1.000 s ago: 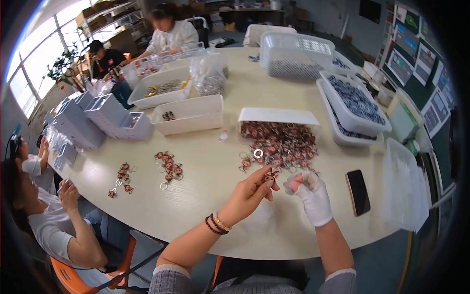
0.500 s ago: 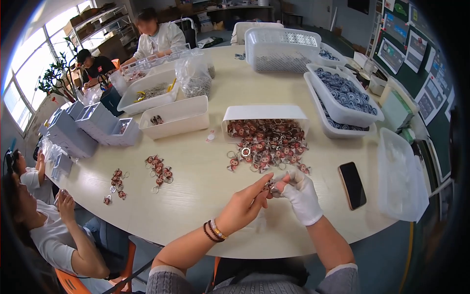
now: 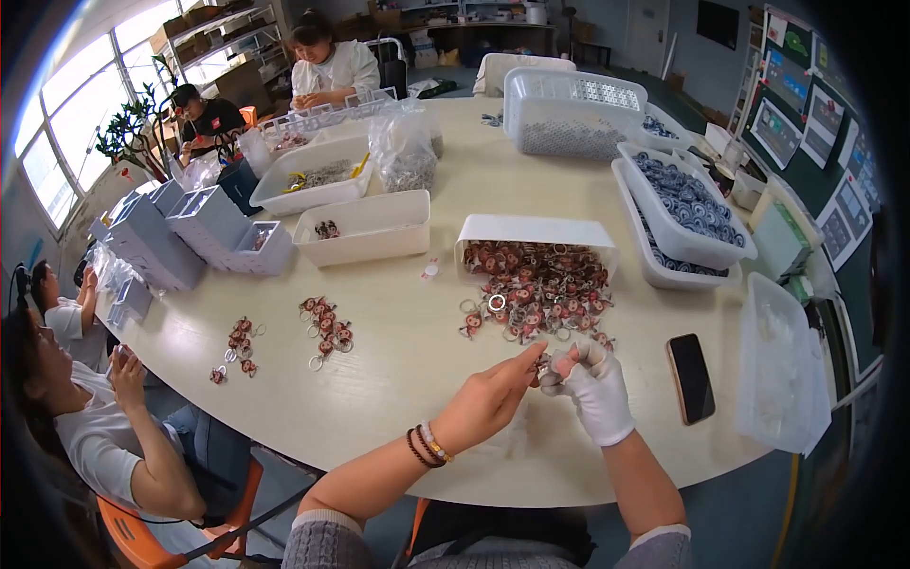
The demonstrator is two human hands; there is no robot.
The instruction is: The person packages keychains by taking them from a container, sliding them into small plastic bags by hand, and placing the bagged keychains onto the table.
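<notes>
In front of the pile, my left hand [image 3: 490,400], bare with bead bracelets on the wrist, pinches a small keychain [image 3: 543,368]. My right hand [image 3: 598,394], in a white glove with bare fingertips showing, grips the same keychain from the other side. Fingers cover most of it; only bits of metal and dark colour show. Just beyond lies a heap of red-brown character keychains [image 3: 550,302] with metal rings, spilling from a white bin [image 3: 540,228] tipped on its side.
Two small groups of keychains [image 3: 327,330] lie on the left. A phone [image 3: 691,377] and a clear plastic tray [image 3: 779,370] are at right. A white bin [image 3: 365,230], blue-grey boxes [image 3: 213,232] and tubs of blue round pieces [image 3: 687,199] stand farther back. Co-workers sit left and behind.
The camera view has shifted, so the table and its contents appear slightly right and lower. Both hands stay together on the keychain, with small finger movements.
</notes>
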